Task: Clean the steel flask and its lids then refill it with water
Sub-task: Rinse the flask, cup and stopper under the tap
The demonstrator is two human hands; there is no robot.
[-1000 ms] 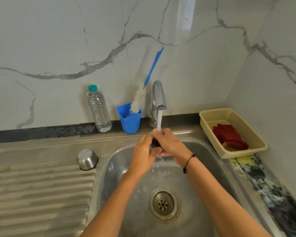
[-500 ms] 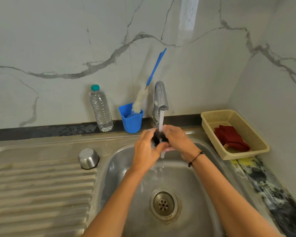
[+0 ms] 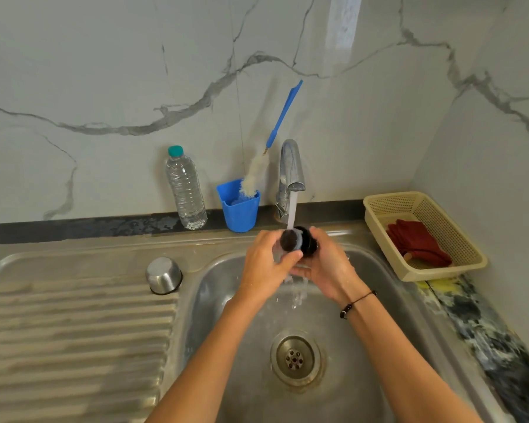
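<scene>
Black plastic, wet and glossy: the inner lid (image 3: 298, 243) sits between both hands directly under the tap (image 3: 291, 169), whose stream lands on its upper edge and runs off into the sink (image 3: 220, 300) toward the drain (image 3: 296, 358). There is only the head view. In it the left hand (image 3: 264, 268) curls round the near side of the lid, thumb laid across its front, while the right hand (image 3: 327, 267) cups it from behind and below, fingers wrapped under. Held on its side like this, the lid's grooves likely face the water so it can flush through them.

The steel cap (image 3: 164, 274), the flask's outer lid by the look of it, stands mouth-down on the ribbed draining board (image 3: 74, 331), presumably set there to drip. The flask body does not show anywhere.

Along the back of the surface a clear water bottle (image 3: 185, 190) stands beside a blue cup (image 3: 239, 209) holding a long bottle brush (image 3: 257, 175), within easy reach for scrubbing the flask. A beige basket (image 3: 471, 257) at the right holds a red cloth (image 3: 417, 247).
</scene>
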